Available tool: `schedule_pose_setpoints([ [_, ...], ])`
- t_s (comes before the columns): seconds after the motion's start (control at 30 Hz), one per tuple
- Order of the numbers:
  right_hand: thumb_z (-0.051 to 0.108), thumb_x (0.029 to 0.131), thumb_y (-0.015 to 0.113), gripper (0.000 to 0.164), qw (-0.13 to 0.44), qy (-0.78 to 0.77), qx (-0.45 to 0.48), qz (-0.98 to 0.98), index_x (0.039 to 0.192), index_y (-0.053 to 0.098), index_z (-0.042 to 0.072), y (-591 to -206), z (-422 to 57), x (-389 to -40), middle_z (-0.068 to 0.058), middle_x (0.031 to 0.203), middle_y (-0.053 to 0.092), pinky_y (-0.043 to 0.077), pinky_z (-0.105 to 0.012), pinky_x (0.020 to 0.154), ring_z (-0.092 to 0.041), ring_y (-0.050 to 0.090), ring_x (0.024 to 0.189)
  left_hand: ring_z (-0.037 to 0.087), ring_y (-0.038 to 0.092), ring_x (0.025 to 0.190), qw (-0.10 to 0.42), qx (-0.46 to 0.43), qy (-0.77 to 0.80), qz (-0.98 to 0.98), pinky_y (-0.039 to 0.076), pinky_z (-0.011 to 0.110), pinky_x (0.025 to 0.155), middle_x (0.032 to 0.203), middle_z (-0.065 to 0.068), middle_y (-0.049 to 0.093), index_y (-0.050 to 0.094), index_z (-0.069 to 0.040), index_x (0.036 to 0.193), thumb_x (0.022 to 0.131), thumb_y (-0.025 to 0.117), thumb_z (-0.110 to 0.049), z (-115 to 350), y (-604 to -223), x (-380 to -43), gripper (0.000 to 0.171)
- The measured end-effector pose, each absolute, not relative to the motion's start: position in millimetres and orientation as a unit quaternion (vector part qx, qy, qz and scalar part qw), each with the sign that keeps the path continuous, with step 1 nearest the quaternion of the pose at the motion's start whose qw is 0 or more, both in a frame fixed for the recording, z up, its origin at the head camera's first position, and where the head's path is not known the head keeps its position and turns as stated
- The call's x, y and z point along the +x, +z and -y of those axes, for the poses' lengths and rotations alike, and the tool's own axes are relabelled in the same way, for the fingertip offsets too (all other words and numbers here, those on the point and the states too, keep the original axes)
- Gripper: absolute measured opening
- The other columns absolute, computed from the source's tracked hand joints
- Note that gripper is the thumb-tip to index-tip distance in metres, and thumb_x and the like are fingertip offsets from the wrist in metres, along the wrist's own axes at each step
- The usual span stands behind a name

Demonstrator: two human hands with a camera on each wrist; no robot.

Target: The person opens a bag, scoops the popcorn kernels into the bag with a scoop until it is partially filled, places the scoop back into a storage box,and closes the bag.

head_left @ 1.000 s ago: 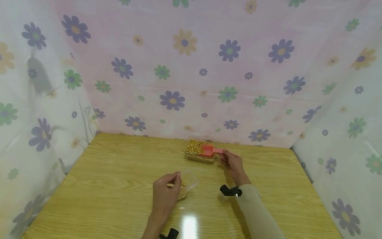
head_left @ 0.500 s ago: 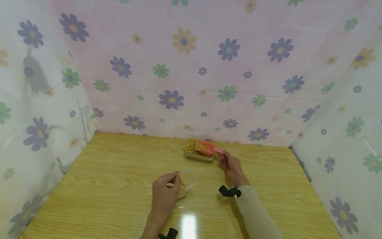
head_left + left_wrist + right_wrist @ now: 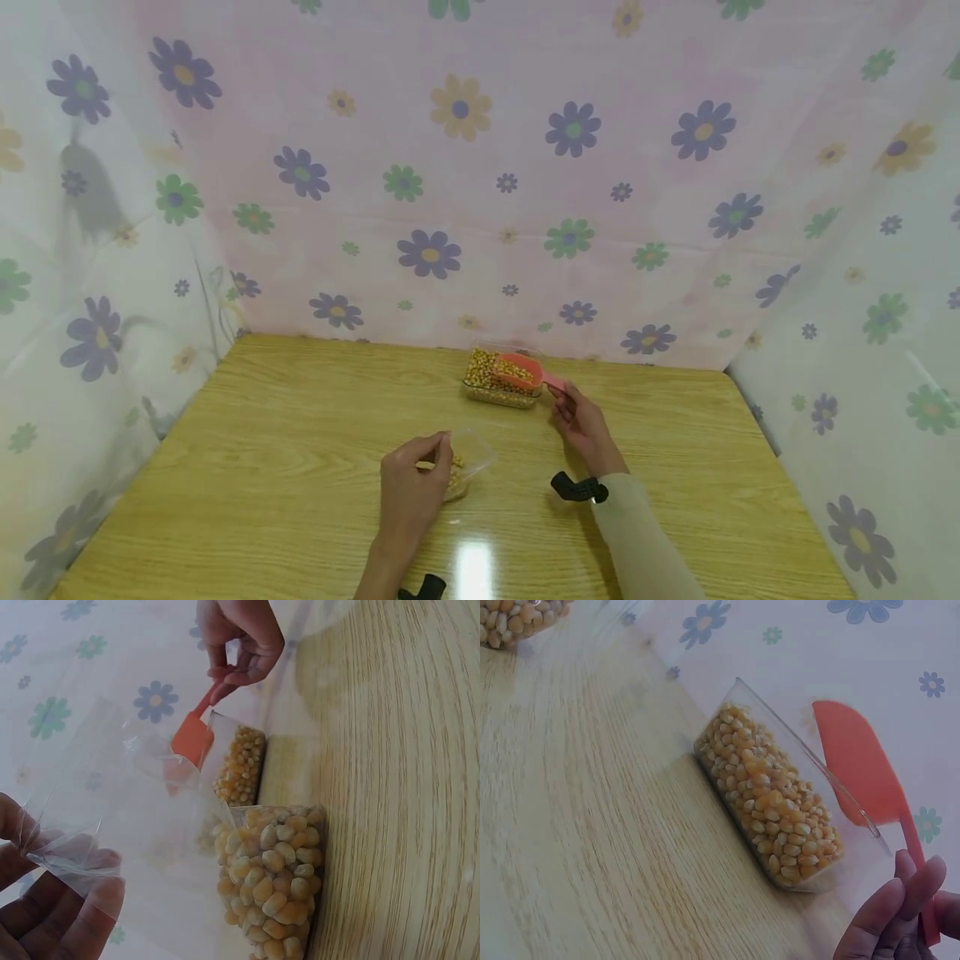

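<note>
My right hand (image 3: 588, 429) grips the handle of a red scoop (image 3: 519, 372) that has corn kernels in it. The scoop is over a clear rectangular container (image 3: 735, 817) of corn kernels (image 3: 769, 799); in the right wrist view its bowl shows above the rim. Nearer to me, my left hand (image 3: 416, 479) pinches the top edge of a clear plastic bag (image 3: 165, 825). Kernels (image 3: 274, 877) fill the bag's lower part, which stands on the table. From the head view, the left hand hides part of the bag.
A wood-grain table (image 3: 285, 450) carries both the container and the bag. Flower-printed curtains (image 3: 465, 183) hang behind the table and along its two sides. Black wrist cameras (image 3: 577, 487) sit on both forearms.
The scoop has turned from lying in the corn to raised and tilted, now with kernels in its bowl. The left hand keeps its hold on the bag, with little movement.
</note>
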State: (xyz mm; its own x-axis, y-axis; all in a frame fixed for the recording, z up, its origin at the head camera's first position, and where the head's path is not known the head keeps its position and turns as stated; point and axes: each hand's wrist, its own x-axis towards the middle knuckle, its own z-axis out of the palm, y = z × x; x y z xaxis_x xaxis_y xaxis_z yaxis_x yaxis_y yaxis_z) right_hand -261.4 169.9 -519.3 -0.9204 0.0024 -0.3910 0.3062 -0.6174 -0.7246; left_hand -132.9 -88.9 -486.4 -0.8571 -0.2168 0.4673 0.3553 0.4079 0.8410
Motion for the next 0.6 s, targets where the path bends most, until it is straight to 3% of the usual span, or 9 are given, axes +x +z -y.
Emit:
schedule_pose_setpoints([
  [0.6, 0.024, 0.110, 0.046, 0.028, 0.116, -0.913, 0.151, -0.361, 0.101, 0.072, 0.016, -503, -160, -249, 0.001, 0.088, 0.078, 0.053, -0.022, 0.071, -0.004, 0.059, 0.065, 0.010, 0.069, 0.068, 0.245, -0.032, -0.555, 0.795, 0.056, 0.019, 0.054, 0.073, 0.000, 0.072, 0.082, -0.003, 0.098, 0.093, 0.071, -0.003, 91, -482, -137, 0.012],
])
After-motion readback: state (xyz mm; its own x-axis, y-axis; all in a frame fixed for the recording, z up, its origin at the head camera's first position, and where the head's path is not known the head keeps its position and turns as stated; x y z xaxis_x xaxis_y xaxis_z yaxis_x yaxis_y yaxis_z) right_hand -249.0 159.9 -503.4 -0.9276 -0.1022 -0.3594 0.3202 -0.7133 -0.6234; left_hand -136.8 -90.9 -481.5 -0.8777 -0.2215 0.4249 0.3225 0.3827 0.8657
